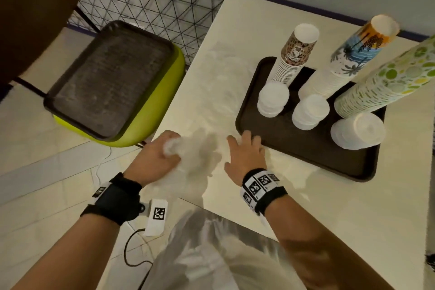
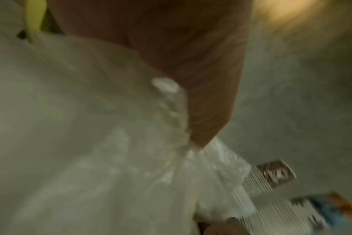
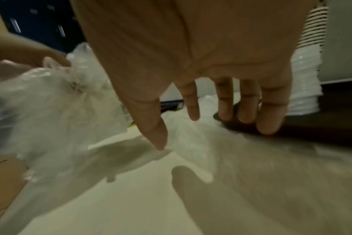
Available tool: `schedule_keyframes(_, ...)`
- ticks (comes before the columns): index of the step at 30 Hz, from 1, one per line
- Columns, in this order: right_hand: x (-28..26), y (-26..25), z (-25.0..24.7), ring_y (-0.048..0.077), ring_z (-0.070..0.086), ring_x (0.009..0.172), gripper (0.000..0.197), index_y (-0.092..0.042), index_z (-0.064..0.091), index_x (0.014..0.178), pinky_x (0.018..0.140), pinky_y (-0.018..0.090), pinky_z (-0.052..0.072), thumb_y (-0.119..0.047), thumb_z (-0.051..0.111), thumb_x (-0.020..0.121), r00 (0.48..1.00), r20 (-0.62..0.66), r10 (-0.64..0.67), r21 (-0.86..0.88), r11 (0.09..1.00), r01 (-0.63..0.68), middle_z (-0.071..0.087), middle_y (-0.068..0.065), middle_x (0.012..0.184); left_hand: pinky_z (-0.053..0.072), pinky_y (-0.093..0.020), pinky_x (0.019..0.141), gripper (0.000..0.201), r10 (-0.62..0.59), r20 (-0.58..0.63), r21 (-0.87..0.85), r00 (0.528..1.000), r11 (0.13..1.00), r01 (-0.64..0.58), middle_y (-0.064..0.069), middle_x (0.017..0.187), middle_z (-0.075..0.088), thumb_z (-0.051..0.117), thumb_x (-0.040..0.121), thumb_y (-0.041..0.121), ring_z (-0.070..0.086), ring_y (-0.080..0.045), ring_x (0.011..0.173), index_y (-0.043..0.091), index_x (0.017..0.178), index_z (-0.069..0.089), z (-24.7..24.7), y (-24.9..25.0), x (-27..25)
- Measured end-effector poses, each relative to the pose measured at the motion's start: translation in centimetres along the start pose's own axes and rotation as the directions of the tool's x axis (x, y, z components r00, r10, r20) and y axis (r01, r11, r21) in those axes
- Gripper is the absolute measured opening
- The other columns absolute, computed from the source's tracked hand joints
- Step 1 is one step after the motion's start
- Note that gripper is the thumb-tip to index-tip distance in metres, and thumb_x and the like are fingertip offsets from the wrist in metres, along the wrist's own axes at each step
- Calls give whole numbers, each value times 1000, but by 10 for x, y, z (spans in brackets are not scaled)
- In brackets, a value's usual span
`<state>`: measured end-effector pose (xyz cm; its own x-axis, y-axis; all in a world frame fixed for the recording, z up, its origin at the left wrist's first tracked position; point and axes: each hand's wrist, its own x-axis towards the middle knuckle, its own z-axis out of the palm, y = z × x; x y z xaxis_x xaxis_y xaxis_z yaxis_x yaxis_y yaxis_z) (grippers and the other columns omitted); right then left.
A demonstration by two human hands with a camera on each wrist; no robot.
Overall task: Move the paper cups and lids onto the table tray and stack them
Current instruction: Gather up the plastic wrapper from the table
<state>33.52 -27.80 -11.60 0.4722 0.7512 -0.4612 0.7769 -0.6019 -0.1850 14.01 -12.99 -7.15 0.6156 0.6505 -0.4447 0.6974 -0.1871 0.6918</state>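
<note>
Crinkly clear plastic wrap (image 1: 197, 150) is bunched in my left hand (image 1: 156, 152); my right hand (image 1: 244, 153) lies flat, holding nothing. Tall paper cup stacks (image 1: 329, 77) and white lid piles (image 1: 310, 110) already stand on the dark brown tray (image 1: 294, 146) on the desk (image 1: 306, 207), far right. Stacking looks done, so next I should clear away this wrap.

A: Where are the cup stacks (image 1: 299, 54)?
B: On the table tray (image 1: 306, 148), at the back. The lid stacks (image 1: 273, 99) stand in front.
A: And the other tray (image 1: 110, 80)?
B: On a stool (image 1: 162, 101), left of the worktop (image 1: 329, 231).
</note>
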Motion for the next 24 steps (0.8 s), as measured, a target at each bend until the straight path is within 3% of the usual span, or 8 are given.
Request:
schedule_keyframes(2,-3,6,14,41,32,135,66,-22,29,146,106,43,41,-23,64,90,995,90,51,-66,997,-45,21,20,152,54,-28,75,70,17,108,87,994,996,-27,11,98,70,74,85,17,68,-11,83,44,140,40,13,1,2)
schedule_keyframes(4,-2,7,20,36,41,130,56,-15,35,141,107,37,39,-9,59,90,999,44,-16,-51,999,18,35,18,143,56,-32,80,88,35,156,132,987,990,-56,7,97,73,78,82,25,69,-11,80,39,152,28,29,0,7)
schedule_keyframes(8,3,9,18,31,57,100,30,-7,58,107,82,33,43,8,50,82,998,-60,-26,266,963,41,55,12,107,52,-34,94,77,162,146,235,976,953,-193,-2,123,70,83,80,28,67,-24,108,25,148,48,61,4,23)
schedule_keyframes(12,5,18,16,22,50,72,28,-8,58,80,65,33,43,16,49,68,980,-198,-36,459,880,125,48,2,81,55,-36,81,103,211,111,337,971,911,-236,-1,132,43,79,76,27,58,-22,94,45,158,21,87,15,43)
schedule_keyframes(15,9,28,11,16,46,68,22,-16,59,74,67,27,38,5,58,80,963,-248,-108,482,848,219,45,-9,73,57,-40,85,103,204,41,515,978,835,-196,-6,158,18,74,81,28,54,-29,111,47,160,12,100,26,64)
schedule_keyframes(18,20,49,9,17,53,85,26,-13,74,98,79,27,45,2,59,84,943,-334,-7,511,839,187,59,-6,92,54,-45,96,100,132,85,552,988,819,-157,-3,169,8,73,82,37,51,-35,125,43,161,12,104,29,90)
schedule_keyframes(20,29,65,10,25,51,99,33,-14,73,112,92,34,45,0,59,86,923,-374,94,438,895,86,60,3,114,53,-48,99,100,136,102,556,985,814,-170,-1,168,16,72,82,43,52,-35,127,42,161,11,103,29,106)
schedule_keyframes(24,38,74,18,35,45,115,30,-20,71,122,101,42,43,-18,61,94,968,-237,82,199,979,-34,51,8,142,57,-50,90,103,134,95,549,986,819,-165,-9,143,40,70,85,42,58,-33,113,37,163,2,95,39,129)
